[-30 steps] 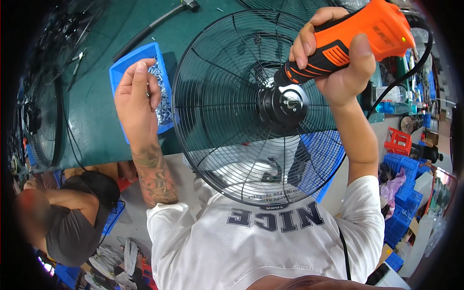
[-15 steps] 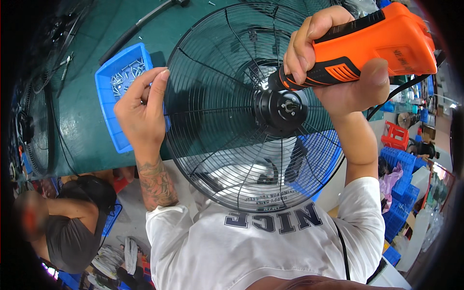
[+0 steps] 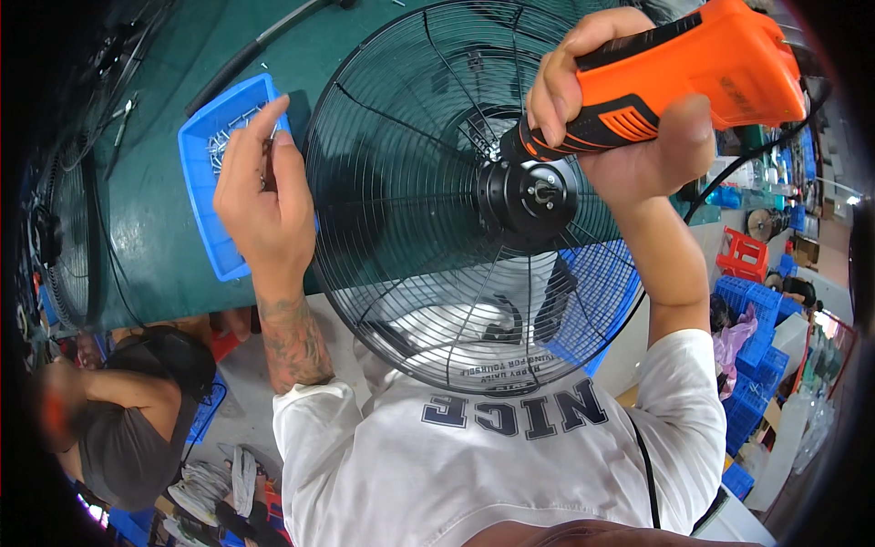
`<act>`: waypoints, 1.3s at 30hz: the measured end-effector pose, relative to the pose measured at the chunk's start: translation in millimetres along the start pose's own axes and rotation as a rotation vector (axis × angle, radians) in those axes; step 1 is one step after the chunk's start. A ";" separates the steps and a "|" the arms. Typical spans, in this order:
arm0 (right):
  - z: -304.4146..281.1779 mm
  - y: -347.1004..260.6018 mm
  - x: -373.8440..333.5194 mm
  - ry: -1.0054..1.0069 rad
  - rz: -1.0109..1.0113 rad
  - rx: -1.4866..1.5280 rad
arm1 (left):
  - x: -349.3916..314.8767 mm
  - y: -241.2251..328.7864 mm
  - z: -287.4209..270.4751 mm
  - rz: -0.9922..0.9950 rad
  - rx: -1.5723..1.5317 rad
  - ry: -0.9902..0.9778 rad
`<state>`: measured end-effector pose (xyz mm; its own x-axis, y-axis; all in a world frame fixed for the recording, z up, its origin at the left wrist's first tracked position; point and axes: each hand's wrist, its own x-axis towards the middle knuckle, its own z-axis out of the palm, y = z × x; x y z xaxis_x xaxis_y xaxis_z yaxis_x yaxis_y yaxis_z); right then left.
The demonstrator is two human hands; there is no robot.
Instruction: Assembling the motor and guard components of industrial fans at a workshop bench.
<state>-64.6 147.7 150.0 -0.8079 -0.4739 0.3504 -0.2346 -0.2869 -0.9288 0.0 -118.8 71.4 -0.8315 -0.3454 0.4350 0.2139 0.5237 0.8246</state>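
My right hand [image 3: 629,118] is wrapped round an orange and black corded electric screwdriver [image 3: 674,87]. The tool's black nose meets the edge of the round black motor [image 3: 529,202] at the middle of a wire fan guard [image 3: 401,228]; its tip is hidden there. My left hand [image 3: 264,196] is raised beside the guard's left rim, over a blue tray [image 3: 208,196] of loose screws [image 3: 221,146]. Its index finger and thumb stand slightly apart and the other fingers curl in. Whatever lies in them, if anything, is too hidden to name.
The guard rests on a green tabletop [image 3: 155,246], overhanging its near edge. A black-handled hammer-like tool [image 3: 251,59] lies behind the tray. Another wire guard [image 3: 73,228] stands far left. A seated person [image 3: 137,428] is at lower left. Blue crates [image 3: 752,356] and a red stool [image 3: 743,255] stand right.
My left thumb and index finger, pressed together before, have parted, and the hand has shifted left toward the tray. The screwdriver and right hand have moved slightly left and up.
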 end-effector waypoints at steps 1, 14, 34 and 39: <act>3.5 2.3 2.4 0.027 -0.022 0.157 | -0.5 3.7 -0.4 -0.102 -0.078 0.031; 2.5 -92.2 6.1 -0.244 -0.243 0.193 | -35.0 76.9 -8.5 0.276 -0.126 -0.478; 26.3 -105.0 -46.3 -0.375 -0.055 0.177 | -62.8 82.9 2.3 0.455 -0.196 -0.623; 25.5 -97.8 -62.1 -0.169 -0.099 0.063 | -32.7 69.5 -13.5 -0.249 -0.597 -0.508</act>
<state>22.3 183.9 222.2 -0.6790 -0.5725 0.4596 -0.2694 -0.3881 -0.8814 49.0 -81.6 119.3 -0.9906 0.0732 0.1156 0.1102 -0.0732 0.9912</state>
